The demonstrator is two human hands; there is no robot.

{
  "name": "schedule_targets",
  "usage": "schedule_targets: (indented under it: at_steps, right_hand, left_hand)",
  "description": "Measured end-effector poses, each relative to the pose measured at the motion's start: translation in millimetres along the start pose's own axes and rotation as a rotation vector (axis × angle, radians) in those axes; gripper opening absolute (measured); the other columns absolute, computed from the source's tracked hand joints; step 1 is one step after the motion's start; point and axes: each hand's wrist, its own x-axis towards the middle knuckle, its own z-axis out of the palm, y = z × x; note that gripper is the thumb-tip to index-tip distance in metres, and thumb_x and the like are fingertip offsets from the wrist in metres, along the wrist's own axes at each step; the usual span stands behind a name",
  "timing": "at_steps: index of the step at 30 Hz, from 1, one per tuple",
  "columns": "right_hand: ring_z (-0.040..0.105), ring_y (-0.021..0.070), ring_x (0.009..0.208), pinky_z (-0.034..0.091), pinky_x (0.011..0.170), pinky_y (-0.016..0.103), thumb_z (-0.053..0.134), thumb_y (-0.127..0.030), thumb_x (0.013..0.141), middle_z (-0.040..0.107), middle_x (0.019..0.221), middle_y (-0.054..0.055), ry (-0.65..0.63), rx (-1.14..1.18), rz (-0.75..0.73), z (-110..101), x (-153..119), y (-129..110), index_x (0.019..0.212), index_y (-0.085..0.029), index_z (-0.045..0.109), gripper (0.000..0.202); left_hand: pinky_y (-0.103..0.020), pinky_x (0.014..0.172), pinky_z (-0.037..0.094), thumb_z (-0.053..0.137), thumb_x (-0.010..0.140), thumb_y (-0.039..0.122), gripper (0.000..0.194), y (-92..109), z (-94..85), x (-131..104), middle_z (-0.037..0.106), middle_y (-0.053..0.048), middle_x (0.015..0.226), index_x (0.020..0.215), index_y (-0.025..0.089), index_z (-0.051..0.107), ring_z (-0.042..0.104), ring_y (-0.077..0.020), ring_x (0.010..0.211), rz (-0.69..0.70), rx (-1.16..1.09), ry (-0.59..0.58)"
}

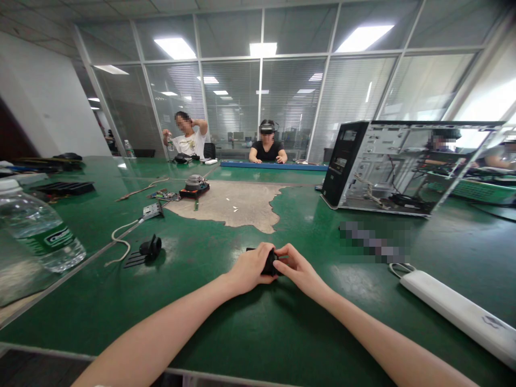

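Note:
My left hand (253, 267) is wrapped round a small black plastic part (271, 263) just above the green tabletop. From the other side, my right hand (297, 267) grips the same part with thumb and fingers. Most of the part is hidden behind my fingers, so its exact kind cannot be made out. To the left lies a similar-looking black part (150, 248) with a round top and a slotted flat piece. Behind it is a small metal bracket (152, 210) with a pale cable trailing from it.
An open computer case (350, 166) stands at right, with a white power strip (459, 309) nearer me. A water bottle (40, 231) stands left. A cooler-like part (195, 186) sits on the bare patch (242, 207). Two people (267, 142) sit across the table.

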Motion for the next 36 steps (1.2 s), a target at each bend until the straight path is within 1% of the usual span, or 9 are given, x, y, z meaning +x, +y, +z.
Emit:
schedule_targets:
  at_steps: [5, 10, 12, 17, 20, 23, 27, 32, 36]
  right_hand:
    - [0.056, 0.0149, 0.078, 0.049, 0.069, 0.031, 0.057, -0.041, 0.073, 0.054, 0.087, 0.002, 0.055, -0.041, 0.050, 1, 2, 2, 0.088, -0.020, 0.045, 0.029]
    - [0.056, 0.0160, 0.086, 0.049, 0.073, 0.031, 0.061, -0.036, 0.072, 0.053, 0.092, 0.002, -0.039, -0.004, 0.006, 0, -2, -1, 0.089, -0.020, 0.045, 0.028]
    - [0.056, 0.0155, 0.086, 0.048, 0.074, 0.030, 0.060, -0.035, 0.072, 0.054, 0.092, 0.001, -0.045, 0.014, -0.010, 0, -3, -2, 0.088, -0.021, 0.045, 0.026]
    - [0.057, 0.0134, 0.073, 0.048, 0.066, 0.030, 0.056, -0.040, 0.075, 0.055, 0.086, 0.001, 0.034, 0.004, 0.032, 1, 0, 4, 0.086, -0.020, 0.045, 0.025]
    - [0.056, 0.0145, 0.077, 0.048, 0.067, 0.030, 0.056, -0.040, 0.074, 0.055, 0.089, 0.002, 0.076, -0.038, 0.050, 2, 2, 7, 0.090, -0.020, 0.046, 0.028]
    - [0.056, 0.0148, 0.079, 0.049, 0.070, 0.031, 0.055, -0.039, 0.076, 0.056, 0.087, 0.002, 0.049, -0.048, 0.054, 3, 1, 6, 0.092, -0.020, 0.046, 0.026]
    - [0.055, 0.0154, 0.087, 0.049, 0.073, 0.029, 0.059, -0.035, 0.073, 0.054, 0.089, 0.001, 0.026, -0.019, -0.004, 3, -4, 3, 0.090, -0.021, 0.046, 0.025]
    - [0.057, 0.0132, 0.073, 0.049, 0.065, 0.028, 0.055, -0.038, 0.076, 0.055, 0.079, -0.001, 0.065, -0.005, 0.013, 3, -2, 6, 0.086, -0.021, 0.045, 0.022]
    - [0.056, 0.0141, 0.077, 0.049, 0.066, 0.029, 0.056, -0.038, 0.075, 0.055, 0.086, 0.001, 0.109, -0.047, 0.042, 4, 1, 9, 0.091, -0.020, 0.046, 0.027]
  left_hand:
    - [-0.033, 0.074, 0.044, 0.064, 0.067, 0.032, 0.058, 0, -0.1, 0, 0.048, -0.006, 0.110, 0.113, 0.022, 0.030, 0.056, -0.0227, 0.090, -0.002, -0.019, -0.003]
    - [-0.032, 0.072, 0.044, 0.063, 0.067, 0.029, 0.057, 1, -1.5, 0, 0.049, -0.006, 0.110, 0.113, 0.022, 0.030, 0.057, -0.0226, 0.088, -0.008, 0.004, -0.015]
    - [-0.032, 0.072, 0.044, 0.063, 0.067, 0.029, 0.057, 1, -1.3, 0, 0.048, -0.006, 0.110, 0.113, 0.022, 0.030, 0.057, -0.0226, 0.087, -0.011, 0.015, -0.015]
    - [-0.032, 0.071, 0.044, 0.061, 0.069, 0.034, 0.054, 1, 0.7, 0, 0.049, -0.006, 0.108, 0.112, 0.021, 0.032, 0.057, -0.0226, 0.086, -0.009, 0.014, 0.008]
    - [-0.032, 0.073, 0.044, 0.063, 0.067, 0.032, 0.056, 0, 1.9, 1, 0.049, -0.006, 0.108, 0.113, 0.022, 0.031, 0.056, -0.0226, 0.088, -0.011, -0.004, 0.004]
    - [-0.032, 0.074, 0.044, 0.064, 0.066, 0.030, 0.058, -1, 2.8, 2, 0.049, -0.005, 0.109, 0.113, 0.022, 0.031, 0.056, -0.0224, 0.089, -0.015, -0.022, -0.001]
    - [-0.032, 0.072, 0.044, 0.062, 0.067, 0.027, 0.055, -2, 3.2, 2, 0.050, -0.006, 0.109, 0.113, 0.022, 0.031, 0.057, -0.0223, 0.087, -0.003, -0.021, 0.000]
    - [-0.033, 0.074, 0.044, 0.061, 0.067, 0.030, 0.055, -2, 3.0, 2, 0.049, -0.006, 0.109, 0.113, 0.022, 0.031, 0.057, -0.0227, 0.089, 0.002, -0.037, 0.013]
    - [-0.033, 0.074, 0.044, 0.063, 0.066, 0.030, 0.056, -2, 2.9, 2, 0.050, -0.006, 0.107, 0.112, 0.022, 0.032, 0.057, -0.0228, 0.090, -0.003, -0.046, 0.006]
